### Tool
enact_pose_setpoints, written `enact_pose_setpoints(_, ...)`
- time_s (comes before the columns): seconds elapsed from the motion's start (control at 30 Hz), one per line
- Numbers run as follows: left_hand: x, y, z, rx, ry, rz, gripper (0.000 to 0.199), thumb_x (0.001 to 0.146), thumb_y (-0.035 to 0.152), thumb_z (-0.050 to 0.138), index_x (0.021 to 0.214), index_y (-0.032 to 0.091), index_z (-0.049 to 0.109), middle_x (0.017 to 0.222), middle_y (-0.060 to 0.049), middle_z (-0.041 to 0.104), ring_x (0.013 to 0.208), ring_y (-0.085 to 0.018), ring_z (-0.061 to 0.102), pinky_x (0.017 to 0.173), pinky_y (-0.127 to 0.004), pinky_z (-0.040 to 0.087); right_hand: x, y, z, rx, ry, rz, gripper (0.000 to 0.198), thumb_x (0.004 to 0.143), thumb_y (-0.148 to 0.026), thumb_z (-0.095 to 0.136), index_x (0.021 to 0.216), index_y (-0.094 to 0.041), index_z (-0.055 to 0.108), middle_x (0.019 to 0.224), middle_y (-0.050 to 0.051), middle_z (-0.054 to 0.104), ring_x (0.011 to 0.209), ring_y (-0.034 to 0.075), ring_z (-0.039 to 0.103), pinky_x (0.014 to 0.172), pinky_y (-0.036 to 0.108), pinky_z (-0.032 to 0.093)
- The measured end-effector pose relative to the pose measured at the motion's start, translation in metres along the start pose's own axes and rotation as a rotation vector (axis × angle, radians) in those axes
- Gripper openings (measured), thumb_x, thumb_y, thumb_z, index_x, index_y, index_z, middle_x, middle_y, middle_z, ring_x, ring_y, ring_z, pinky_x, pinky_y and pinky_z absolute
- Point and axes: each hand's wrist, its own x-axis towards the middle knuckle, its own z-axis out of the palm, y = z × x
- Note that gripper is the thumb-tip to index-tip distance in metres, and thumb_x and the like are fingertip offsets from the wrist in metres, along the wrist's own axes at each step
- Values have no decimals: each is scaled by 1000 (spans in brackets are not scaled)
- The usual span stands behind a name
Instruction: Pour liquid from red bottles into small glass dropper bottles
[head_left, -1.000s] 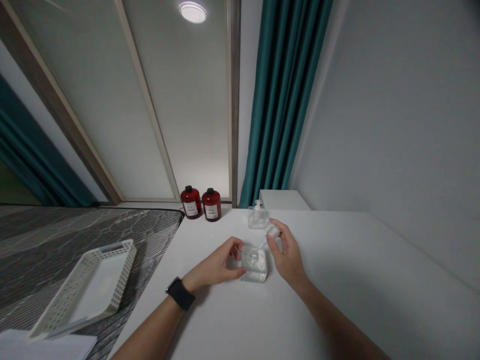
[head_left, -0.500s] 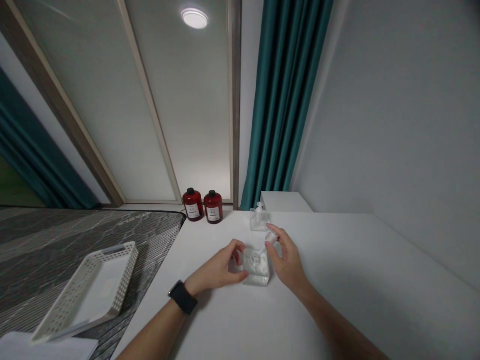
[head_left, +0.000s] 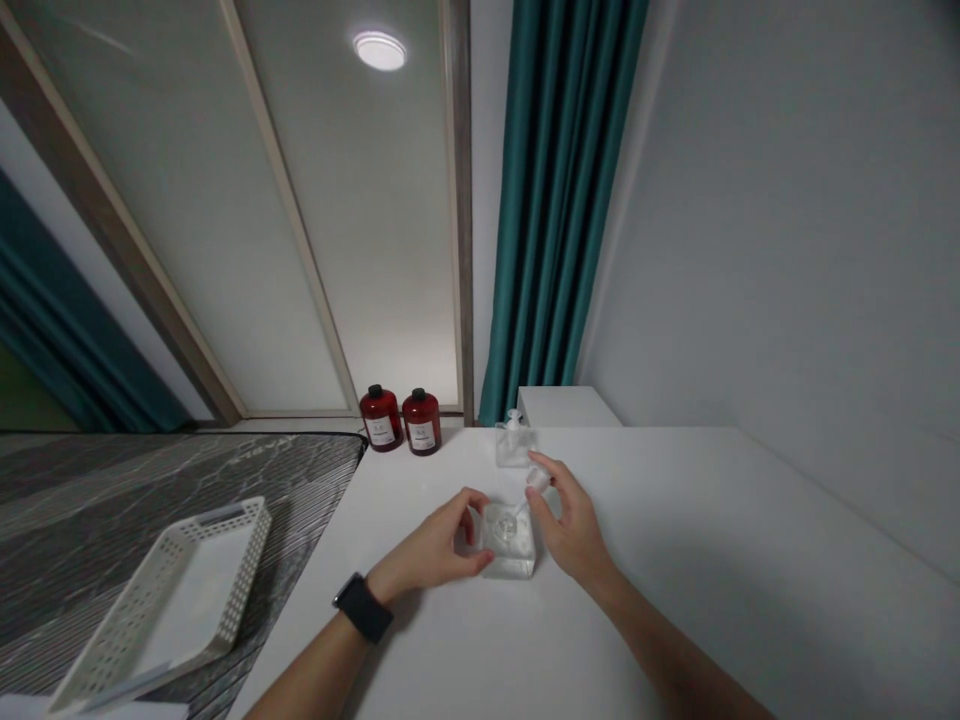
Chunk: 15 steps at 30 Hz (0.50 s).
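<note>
A clear square bottle (head_left: 508, 552) stands on the white table, its round mouth facing up without a cap. My left hand (head_left: 442, 540) is curled about its left side, thumb at the front and fingers at the back corner. Pinched between the thumb and fingers of my right hand (head_left: 571, 515) is a white cap (head_left: 537, 480), held tilted just above the bottle's far right corner. A thin pale stem seems to run from the cap down toward the mouth; its lower end is hard to make out. Behind it is a second clear bottle (head_left: 513, 448) with a white pump top.
Two red bottles (head_left: 381, 420) with black caps and white labels stand at the table's far left corner. A white perforated basket (head_left: 247, 570) lies on the grey striped surface to the left. A white box-like piece (head_left: 566, 403) adjoins the table's (head_left: 675, 560) far edge.
The view has tilted slightly, so everything sits a little lower and further left. Both hands keep their holds, and the white cap stays near the bottle's mouth.
</note>
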Motion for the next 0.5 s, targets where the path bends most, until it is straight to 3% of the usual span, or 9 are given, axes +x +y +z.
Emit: enact_pose_setpoints(0.5,0,-1,2,-8,6,-20,46,75,23,68,114,19,43,98,-2,57,83,-17,54,77,-31,44,-2,5,4,1,17,17,37,93,-27,53,129,-22,57,125,10,64,112,24,59,94,37,48)
